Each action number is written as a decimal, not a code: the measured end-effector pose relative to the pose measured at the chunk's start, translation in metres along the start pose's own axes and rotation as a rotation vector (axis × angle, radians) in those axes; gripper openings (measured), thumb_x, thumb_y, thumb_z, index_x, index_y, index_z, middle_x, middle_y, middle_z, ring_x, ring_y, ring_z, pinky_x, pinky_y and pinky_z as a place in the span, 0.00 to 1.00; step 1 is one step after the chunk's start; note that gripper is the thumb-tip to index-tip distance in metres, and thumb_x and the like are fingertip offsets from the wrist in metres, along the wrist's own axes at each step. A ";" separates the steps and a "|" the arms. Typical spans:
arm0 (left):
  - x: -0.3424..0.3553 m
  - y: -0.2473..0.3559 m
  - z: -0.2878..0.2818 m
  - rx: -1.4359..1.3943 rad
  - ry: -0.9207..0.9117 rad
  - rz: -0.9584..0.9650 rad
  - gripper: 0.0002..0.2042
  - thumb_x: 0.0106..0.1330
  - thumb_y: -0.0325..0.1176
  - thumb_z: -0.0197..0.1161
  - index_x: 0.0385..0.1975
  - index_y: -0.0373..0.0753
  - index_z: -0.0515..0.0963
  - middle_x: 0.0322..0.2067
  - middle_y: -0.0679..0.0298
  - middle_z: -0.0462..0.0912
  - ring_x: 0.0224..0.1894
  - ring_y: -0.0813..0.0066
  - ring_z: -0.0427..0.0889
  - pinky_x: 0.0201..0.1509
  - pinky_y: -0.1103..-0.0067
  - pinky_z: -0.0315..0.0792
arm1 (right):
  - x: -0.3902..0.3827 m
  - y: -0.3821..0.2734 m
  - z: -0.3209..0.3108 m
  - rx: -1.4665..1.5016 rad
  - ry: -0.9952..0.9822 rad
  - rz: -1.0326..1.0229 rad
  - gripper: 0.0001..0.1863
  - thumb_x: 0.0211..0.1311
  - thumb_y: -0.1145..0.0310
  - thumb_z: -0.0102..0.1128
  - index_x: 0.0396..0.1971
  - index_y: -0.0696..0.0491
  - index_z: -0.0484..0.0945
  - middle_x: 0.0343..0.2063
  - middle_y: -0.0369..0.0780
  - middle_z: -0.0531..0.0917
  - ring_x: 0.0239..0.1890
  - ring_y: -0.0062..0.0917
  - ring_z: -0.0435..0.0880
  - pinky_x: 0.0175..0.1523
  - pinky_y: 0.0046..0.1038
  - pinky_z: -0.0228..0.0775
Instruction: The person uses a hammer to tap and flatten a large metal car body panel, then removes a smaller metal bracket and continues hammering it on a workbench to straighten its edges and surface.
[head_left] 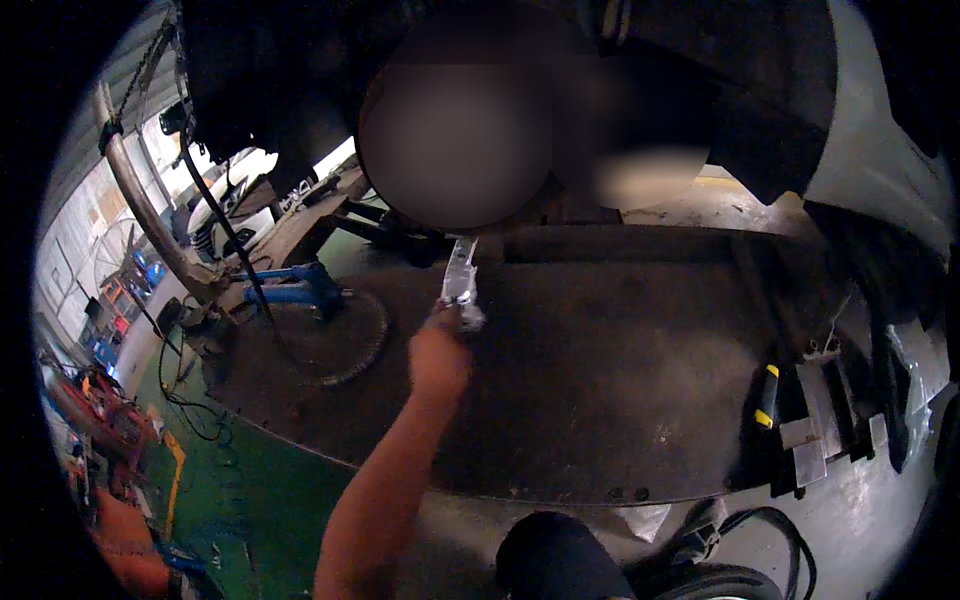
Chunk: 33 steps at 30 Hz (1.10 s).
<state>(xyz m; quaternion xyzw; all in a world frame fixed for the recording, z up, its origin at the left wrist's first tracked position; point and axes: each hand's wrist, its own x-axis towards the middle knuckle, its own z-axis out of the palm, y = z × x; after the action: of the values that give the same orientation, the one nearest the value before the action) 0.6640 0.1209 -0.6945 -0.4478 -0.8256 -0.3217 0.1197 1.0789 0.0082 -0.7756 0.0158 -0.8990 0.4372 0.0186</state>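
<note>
My left hand [440,352] reaches forward over a dark metal platform [590,400], its fingers closed around the near end of a narrow, silvery strip-shaped thing [460,275]. The strip points away from me, and its far end runs up to a large blurred round patch. Its exact kind cannot be made out. To the left of the hand, a blue hydraulic jack-like tool [305,290] lies on the platform, beside a curved chain-like line [380,335]. My right hand does not show.
Dark bulk, partly blurred, hangs low overhead. A yellow-and-black handle [768,397] lies at the platform's right end, by metal brackets [815,430]. Black hoses [765,520] coil near my knee [555,555]. A metal post [140,190] and red equipment [110,425] stand left.
</note>
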 end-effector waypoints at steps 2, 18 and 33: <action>-0.024 -0.034 -0.051 -0.230 0.117 -0.107 0.17 0.56 0.21 0.55 0.46 0.35 0.81 0.47 0.47 0.82 0.44 0.55 0.83 0.47 0.68 0.76 | -0.012 0.015 0.024 -0.074 0.158 -0.098 0.15 0.57 0.51 0.62 0.30 0.48 0.79 0.18 0.43 0.78 0.21 0.40 0.78 0.23 0.42 0.68; -0.397 -0.063 -0.287 -1.417 0.578 -0.524 0.29 0.52 0.32 0.66 0.55 0.26 0.69 0.51 0.50 0.78 0.54 0.54 0.76 0.61 0.62 0.69 | -0.011 -0.020 0.019 0.268 0.008 0.376 0.15 0.63 0.57 0.63 0.28 0.54 0.80 0.19 0.38 0.83 0.23 0.24 0.83 0.31 0.29 0.75; -0.452 -0.013 -0.281 -1.812 0.631 -0.932 0.32 0.52 0.23 0.59 0.61 0.30 0.61 0.54 0.43 0.74 0.57 0.46 0.74 0.65 0.54 0.67 | 0.093 -0.090 0.016 0.049 0.540 -0.218 0.16 0.55 0.73 0.65 0.43 0.55 0.73 0.37 0.44 0.76 0.35 0.32 0.79 0.41 0.28 0.73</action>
<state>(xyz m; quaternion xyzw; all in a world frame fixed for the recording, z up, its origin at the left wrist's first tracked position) 0.8859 -0.3627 -0.7045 0.0936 -0.3001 -0.9313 -0.1843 0.9893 -0.0609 -0.7106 -0.0041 -0.8437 0.4426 0.3037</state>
